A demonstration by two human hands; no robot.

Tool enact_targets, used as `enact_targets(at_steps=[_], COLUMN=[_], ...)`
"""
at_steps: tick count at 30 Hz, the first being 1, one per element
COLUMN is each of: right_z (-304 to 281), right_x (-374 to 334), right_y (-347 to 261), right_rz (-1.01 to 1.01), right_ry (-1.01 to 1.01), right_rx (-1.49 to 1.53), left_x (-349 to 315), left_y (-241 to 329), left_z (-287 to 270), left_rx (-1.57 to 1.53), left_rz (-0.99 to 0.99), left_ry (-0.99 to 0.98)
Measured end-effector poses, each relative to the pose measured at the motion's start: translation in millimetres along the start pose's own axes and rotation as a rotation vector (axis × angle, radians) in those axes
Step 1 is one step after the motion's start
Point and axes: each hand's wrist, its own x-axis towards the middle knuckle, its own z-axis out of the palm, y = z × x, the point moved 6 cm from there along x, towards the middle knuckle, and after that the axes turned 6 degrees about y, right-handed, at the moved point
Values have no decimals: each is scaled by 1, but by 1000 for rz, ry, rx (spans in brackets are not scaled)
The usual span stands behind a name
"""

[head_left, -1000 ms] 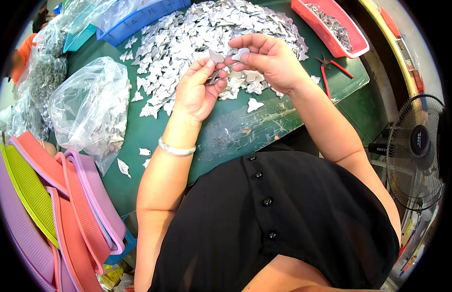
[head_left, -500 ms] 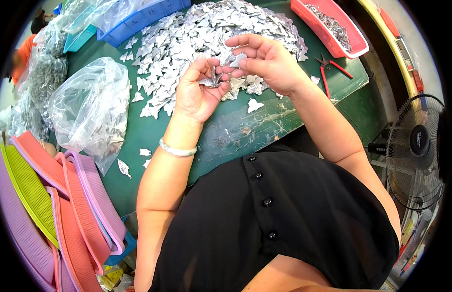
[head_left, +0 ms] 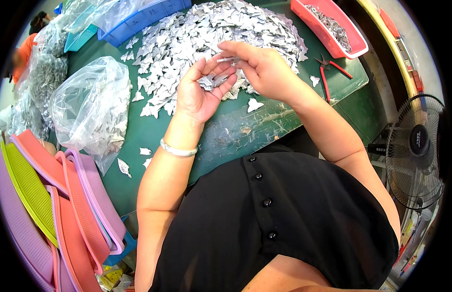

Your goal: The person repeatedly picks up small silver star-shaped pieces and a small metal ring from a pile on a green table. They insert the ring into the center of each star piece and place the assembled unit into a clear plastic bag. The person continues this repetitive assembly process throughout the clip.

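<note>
The cupped left hand (head_left: 195, 93) grasps a few flat, silvery-grey metal pieces (head_left: 211, 82) against its fingers, their long axes slanting roughly side to side. The right hand (head_left: 268, 70) arches over from the right, apparently pinching 1 thin, silvery metal piece (head_left: 229, 60), nearly edge-on, just beside the left fingertips; the exact contact is hidden. That piece thus sits between the 2 hands, within reach of either. Beyond them, toward the far edge of the scuffed green tabletop (head_left: 226, 126), spreads a broad heap of flat, winged, silver-white metal pieces (head_left: 201, 31). Near the tabletop's right corner lie red-handled metal pliers (head_left: 326, 63), near a pink plastic basket (head_left: 314, 29) of small metal parts (head_left: 335, 30). Toward its left edge slumps a crinkled, clear plastic bag (head_left: 82, 95) containing pale pieces.
</note>
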Motion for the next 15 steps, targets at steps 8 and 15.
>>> enact_targets(at_steps=[8, 15], right_z=[-5, -9], right_x=[-6, -11], right_y=[27, 37], right_rz=[329, 642], right_ry=[-3, 11], right_rx=[402, 812], left_x=[-4, -3], left_y=[1, 3], left_z=[1, 0], left_rx=[40, 21], left_rz=[71, 106], left_ry=[62, 22])
